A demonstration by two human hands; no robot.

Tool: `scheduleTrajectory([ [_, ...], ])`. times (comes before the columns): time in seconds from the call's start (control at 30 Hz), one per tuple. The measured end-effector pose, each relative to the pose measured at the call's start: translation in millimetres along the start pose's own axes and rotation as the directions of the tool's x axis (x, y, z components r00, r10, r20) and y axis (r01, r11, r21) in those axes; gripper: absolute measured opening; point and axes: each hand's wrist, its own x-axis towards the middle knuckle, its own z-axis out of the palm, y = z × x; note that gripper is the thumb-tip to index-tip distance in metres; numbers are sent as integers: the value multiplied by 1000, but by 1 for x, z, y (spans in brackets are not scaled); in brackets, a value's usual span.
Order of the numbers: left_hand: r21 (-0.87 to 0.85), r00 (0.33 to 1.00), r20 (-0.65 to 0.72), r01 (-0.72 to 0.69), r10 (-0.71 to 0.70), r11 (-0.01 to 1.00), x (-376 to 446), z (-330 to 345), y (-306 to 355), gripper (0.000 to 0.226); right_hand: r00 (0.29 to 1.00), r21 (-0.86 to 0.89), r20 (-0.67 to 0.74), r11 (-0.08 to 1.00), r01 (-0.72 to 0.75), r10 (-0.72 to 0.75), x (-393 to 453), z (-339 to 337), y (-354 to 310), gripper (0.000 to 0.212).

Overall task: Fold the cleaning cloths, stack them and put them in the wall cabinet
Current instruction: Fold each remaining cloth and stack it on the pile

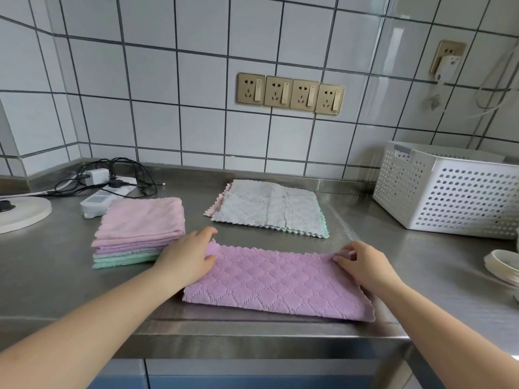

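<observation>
On the steel bench (280, 335) a folded stack of cloths (137, 234) already sits at about nine o'clock from the work in hand, pink ones on top, then grey and green at the bottom, their edges fairly square. At twelve o'clock, further back toward the tiled wall, lies the unfolded pile (269, 209), grey on top with pink and green edges peeping out, so I judge the job somewhere past the middle, with those still to fold, the stacking to finish and the wall cabinet, which I cannot see from here, still to come. The purple cloth (278, 284) lies at the near edge, already doubled into a long strip, quilted in diamonds with a zigzag rim, soft and limp-looking. The left hand (188, 259) rests on its left end, thumb over the far corner and fingers curled around it. The right hand (365, 265) pinches the far right corner between thumb and fingers. A white perforated basket (449, 192) stands at two o'clock.
</observation>
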Motion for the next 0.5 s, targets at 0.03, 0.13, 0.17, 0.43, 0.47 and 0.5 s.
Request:
scheduleTrajectory([
  [0.03,22,1000,-22,-10,11,1000,-2,-2,2,56,1000,-14,-19,1000,16,-16,-2,-2,-3,28],
  [0.13,-10,983,-136,-127,124,992,-7,-13,24,57,971,-66,-155,982,175,-184,-13,-6,-22,44],
  [0.17,-28,977,-118,-180,176,983,-9,-16,36,56,953,-92,-160,966,244,-256,-19,-6,-34,45],
  [0.43,17,930,250,-281,268,959,-23,31,80,56,909,-261,262,884,389,-323,-54,69,-85,58],
  [0.47,46,933,272,-260,238,965,-28,32,75,56,906,-273,250,873,403,-340,-58,71,-77,73],
  [0.5,72,935,285,-242,212,968,-31,30,70,58,905,-289,240,864,413,-352,-63,68,-71,86],
])
